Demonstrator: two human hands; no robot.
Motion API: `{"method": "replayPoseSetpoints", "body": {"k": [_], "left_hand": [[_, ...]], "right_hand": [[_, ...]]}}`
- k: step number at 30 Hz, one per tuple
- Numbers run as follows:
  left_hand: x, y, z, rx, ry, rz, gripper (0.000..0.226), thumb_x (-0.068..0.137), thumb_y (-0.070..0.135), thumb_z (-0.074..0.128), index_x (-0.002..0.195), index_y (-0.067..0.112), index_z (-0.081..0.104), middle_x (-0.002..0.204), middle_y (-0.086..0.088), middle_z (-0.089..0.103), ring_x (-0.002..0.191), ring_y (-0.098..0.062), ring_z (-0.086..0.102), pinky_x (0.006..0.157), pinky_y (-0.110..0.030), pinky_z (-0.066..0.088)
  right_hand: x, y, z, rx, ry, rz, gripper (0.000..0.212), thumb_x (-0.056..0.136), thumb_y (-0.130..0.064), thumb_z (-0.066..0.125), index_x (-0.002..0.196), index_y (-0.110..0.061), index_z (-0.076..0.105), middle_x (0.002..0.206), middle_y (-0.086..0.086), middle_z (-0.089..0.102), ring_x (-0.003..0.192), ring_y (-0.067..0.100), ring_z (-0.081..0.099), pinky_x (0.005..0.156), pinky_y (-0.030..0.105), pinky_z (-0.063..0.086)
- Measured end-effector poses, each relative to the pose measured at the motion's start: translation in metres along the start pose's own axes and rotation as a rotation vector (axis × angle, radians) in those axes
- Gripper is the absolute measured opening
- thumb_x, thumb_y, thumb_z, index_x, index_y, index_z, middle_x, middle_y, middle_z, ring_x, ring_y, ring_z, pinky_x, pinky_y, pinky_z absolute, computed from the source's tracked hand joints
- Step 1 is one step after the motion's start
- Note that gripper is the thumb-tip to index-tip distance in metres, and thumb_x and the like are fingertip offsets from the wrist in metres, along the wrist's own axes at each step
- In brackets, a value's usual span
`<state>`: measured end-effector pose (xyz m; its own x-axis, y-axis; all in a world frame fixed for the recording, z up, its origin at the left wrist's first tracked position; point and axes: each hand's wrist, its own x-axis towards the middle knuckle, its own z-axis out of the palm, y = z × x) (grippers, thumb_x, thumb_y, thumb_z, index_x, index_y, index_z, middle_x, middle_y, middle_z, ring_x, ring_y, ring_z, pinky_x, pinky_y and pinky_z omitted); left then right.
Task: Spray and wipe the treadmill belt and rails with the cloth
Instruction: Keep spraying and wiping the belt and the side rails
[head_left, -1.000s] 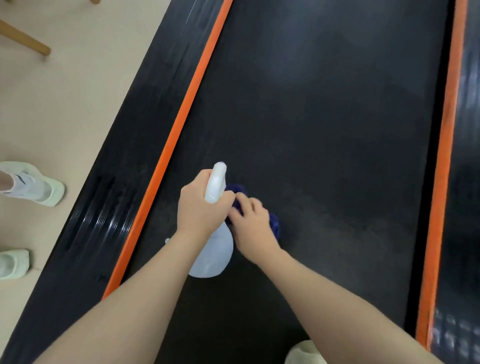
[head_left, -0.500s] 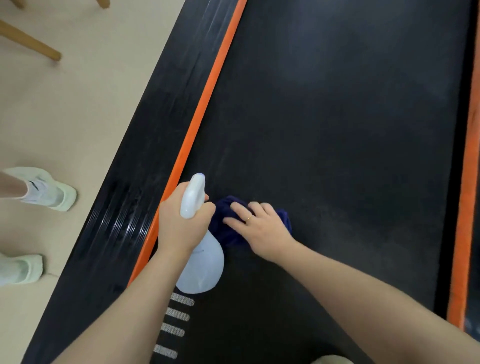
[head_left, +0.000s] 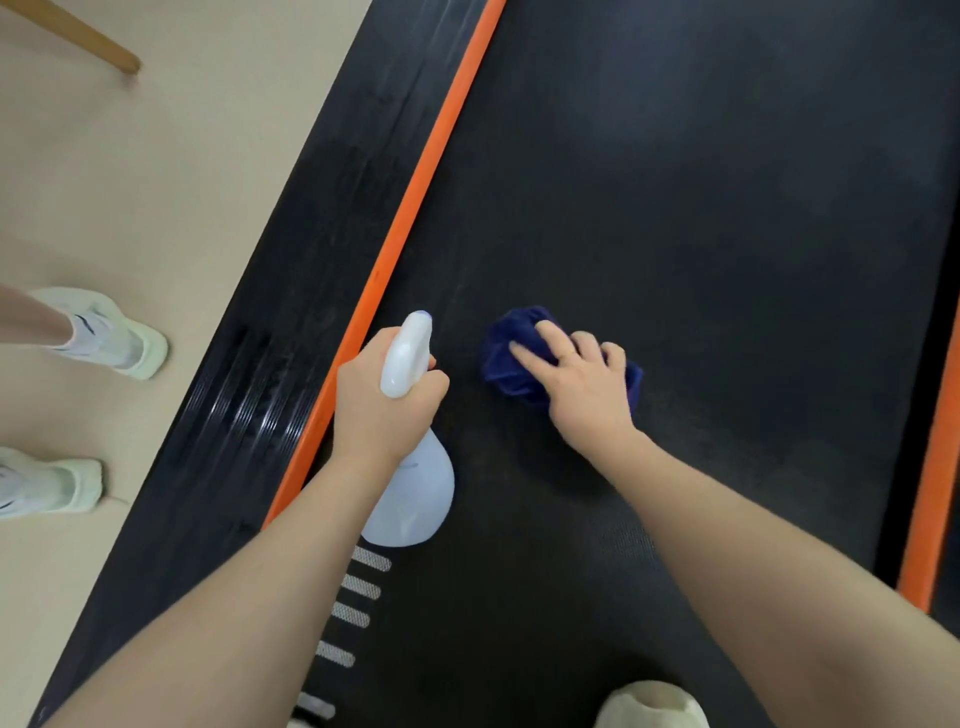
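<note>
Cloth (head_left: 511, 358), dark blue and bunched, lies on the black treadmill belt (head_left: 701, 218) under the right hand (head_left: 584, 384), whose fingers (head_left: 524, 353) press flat on it; soft and light, it should slide best held by its bunched middle; the left hand (head_left: 382, 410) has its fingers clenched round the neck of a white spray bottle (head_left: 413, 462), smooth plastic with a rounded base, likely light; the belt looks finely textured, edged by an orange stripe (head_left: 410, 208) and a ribbed, glossy black rail (head_left: 291, 332); pale shoes (head_left: 124, 340) stand on the beige floor (head_left: 156, 182).
</note>
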<state>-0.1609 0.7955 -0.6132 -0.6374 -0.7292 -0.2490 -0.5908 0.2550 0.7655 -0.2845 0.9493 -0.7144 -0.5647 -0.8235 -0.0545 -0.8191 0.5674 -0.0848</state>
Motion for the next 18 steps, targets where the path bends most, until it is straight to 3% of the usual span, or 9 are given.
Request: {"method": "replayPoseSetpoints", "body": {"k": [2, 5, 7, 8, 10, 11, 13, 15, 18], "left_hand": [[-0.003, 0.002, 0.002, -0.001, -0.016, 0.008, 0.026, 0.066, 0.024, 0.052, 0.088, 0.013, 0.062, 0.077, 0.010, 0.060, 0.076, -0.002, 0.058, 0.061, -0.014, 0.044], [-0.007, 0.006, 0.004, 0.015, -0.047, 0.019, 0.028, 0.065, 0.024, 0.050, 0.087, 0.010, 0.061, 0.077, 0.003, 0.061, 0.072, -0.007, 0.056, 0.059, -0.018, 0.043], [-0.008, 0.006, 0.007, 0.026, -0.054, 0.036, 0.030, 0.065, 0.024, 0.050, 0.089, 0.010, 0.061, 0.079, 0.000, 0.063, 0.072, -0.011, 0.057, 0.062, -0.023, 0.046], [-0.008, 0.006, 0.008, 0.029, -0.050, 0.043, 0.031, 0.065, 0.024, 0.050, 0.090, 0.010, 0.061, 0.080, -0.001, 0.063, 0.073, -0.013, 0.057, 0.063, -0.025, 0.047], [-0.007, 0.005, 0.009, 0.041, -0.042, 0.056, 0.031, 0.066, 0.024, 0.051, 0.091, 0.009, 0.062, 0.081, -0.002, 0.064, 0.072, -0.011, 0.057, 0.063, -0.022, 0.046], [-0.007, 0.005, 0.009, 0.046, -0.042, 0.057, 0.031, 0.067, 0.023, 0.052, 0.092, 0.009, 0.062, 0.083, -0.003, 0.064, 0.071, -0.009, 0.056, 0.063, -0.020, 0.045], [-0.009, 0.007, 0.008, 0.056, -0.044, 0.056, 0.024, 0.073, 0.018, 0.056, 0.093, 0.007, 0.061, 0.084, -0.005, 0.065, 0.074, -0.011, 0.057, 0.064, -0.022, 0.046], [-0.012, 0.012, 0.008, 0.067, -0.060, 0.050, 0.021, 0.074, 0.015, 0.058, 0.094, 0.007, 0.061, 0.085, -0.006, 0.065, 0.079, -0.020, 0.060, 0.066, -0.029, 0.049], [-0.014, 0.021, 0.017, 0.143, -0.120, 0.051, 0.037, 0.065, 0.025, 0.051, 0.097, 0.009, 0.060, 0.086, -0.004, 0.066, 0.082, -0.024, 0.061, 0.071, -0.041, 0.050]], "right_hand": [[-0.015, -0.009, 0.005, 0.013, 0.058, 0.110, 0.057, 0.068, -0.011, 0.056, 0.122, -0.027, 0.062, 0.130, 0.008, 0.052, 0.094, 0.030, 0.045, 0.073, 0.037, 0.026], [-0.060, -0.013, 0.009, -0.007, -0.004, -0.256, 0.061, 0.064, -0.012, 0.062, 0.124, -0.027, 0.060, 0.130, 0.005, 0.044, 0.092, 0.027, 0.042, 0.073, 0.037, 0.031], [-0.054, 0.003, 0.001, -0.031, -0.038, -0.422, 0.058, 0.068, -0.016, 0.058, 0.124, -0.030, 0.060, 0.129, 0.004, 0.049, 0.094, 0.027, 0.046, 0.072, 0.037, 0.040], [-0.042, 0.009, -0.005, -0.042, -0.034, -0.381, 0.053, 0.073, -0.017, 0.048, 0.122, -0.031, 0.061, 0.128, 0.004, 0.053, 0.093, 0.028, 0.050, 0.071, 0.037, 0.042], [-0.016, 0.016, -0.012, -0.039, -0.053, -0.074, 0.051, 0.081, -0.015, 0.041, 0.127, -0.030, 0.057, 0.134, 0.007, 0.051, 0.097, 0.031, 0.054, 0.076, 0.038, 0.039], [-0.012, 0.015, -0.012, -0.012, -0.091, 0.085, 0.051, 0.085, -0.014, 0.046, 0.133, -0.029, 0.052, 0.140, 0.009, 0.045, 0.104, 0.032, 0.051, 0.080, 0.040, 0.035], [-0.028, 0.010, -0.006, 0.013, -0.049, 0.153, 0.057, 0.080, -0.012, 0.061, 0.134, -0.024, 0.050, 0.140, 0.011, 0.043, 0.104, 0.033, 0.049, 0.082, 0.040, 0.034], [-0.066, 0.011, 0.003, 0.005, 0.033, -0.047, 0.063, 0.069, -0.010, 0.065, 0.129, -0.022, 0.054, 0.133, 0.009, 0.044, 0.097, 0.031, 0.048, 0.076, 0.039, 0.037], [-0.091, 0.033, 0.004, -0.098, 0.011, -0.393, 0.061, 0.070, -0.010, 0.054, 0.130, -0.025, 0.055, 0.132, 0.007, 0.042, 0.099, 0.029, 0.047, 0.074, 0.038, 0.040]]}}
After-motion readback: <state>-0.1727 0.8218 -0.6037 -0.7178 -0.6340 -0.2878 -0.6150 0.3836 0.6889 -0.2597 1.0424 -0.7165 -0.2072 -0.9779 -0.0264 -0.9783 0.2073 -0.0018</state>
